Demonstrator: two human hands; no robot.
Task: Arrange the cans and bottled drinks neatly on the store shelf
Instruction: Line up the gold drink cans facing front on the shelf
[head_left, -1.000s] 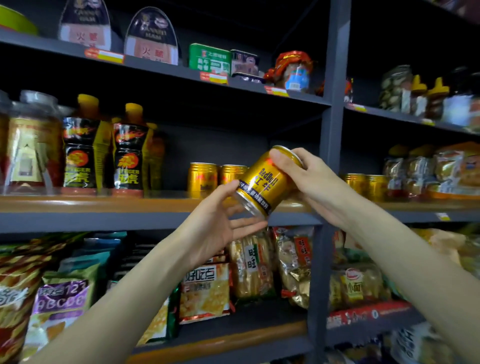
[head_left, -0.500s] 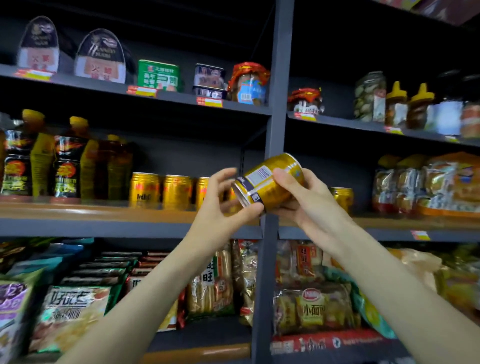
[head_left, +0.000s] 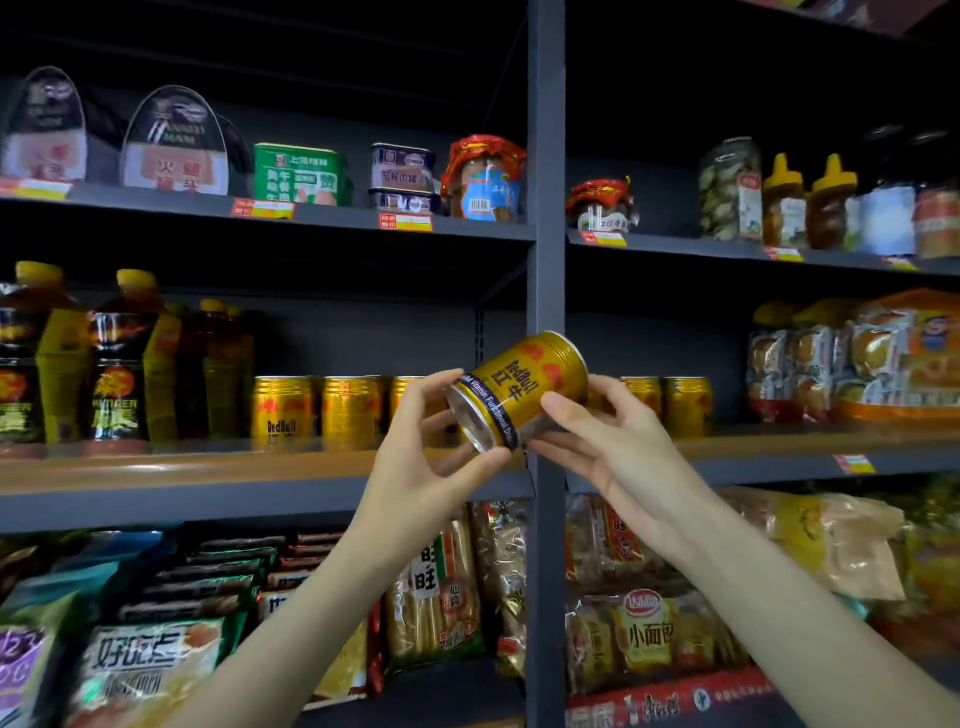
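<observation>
A gold Red Bull can is tilted in the air in front of the grey shelf post, its silver bottom facing me. My left hand grips its lower end with thumb and fingers. My right hand holds its right side from below. On the wood-edged middle shelf a row of gold cans stands upright to the left of the held can. Two more gold cans stand right of the post. Dark bottled drinks with yellow caps stand at the far left.
The upper shelf holds tinned meat and jars. Honey bottles and jars stand at the upper right. Wrapped snack packs fill the right of the middle shelf. Snack bags crowd the shelf below.
The view has shifted right, so the post is now behind the can. The can has turned in my hands, its label now facing me, and my left hand has closed around its lower end.
</observation>
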